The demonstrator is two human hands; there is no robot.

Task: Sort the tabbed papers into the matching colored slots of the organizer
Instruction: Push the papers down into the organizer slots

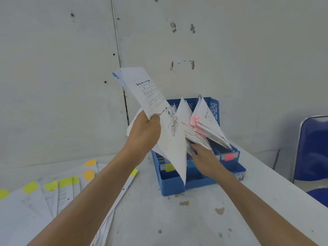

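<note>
Gripping a thin sheaf of tabbed papers [159, 107] at its lower left edge, the left hand [144, 132] holds it tilted above the blue organizer [170, 185], with a blue tab [115, 75] showing at the top corner. The sheets look light and limp, likely to sag, slide apart or crease, so a firm pinch along one long edge near the middle should suit them best. The right hand [204, 157] reaches into the organizer against the filed papers. Its fingertips are hidden, so I cannot tell whether it grasps anything. A pink-tabbed stack [207, 121] leans in the right slot. More papers [53, 192] with yellow and orange tabs lie fanned on the pale, stained surface [177, 219]. A marked grey wall [230, 50] stands behind, and a blue chair [312, 148] is on the right.
</note>
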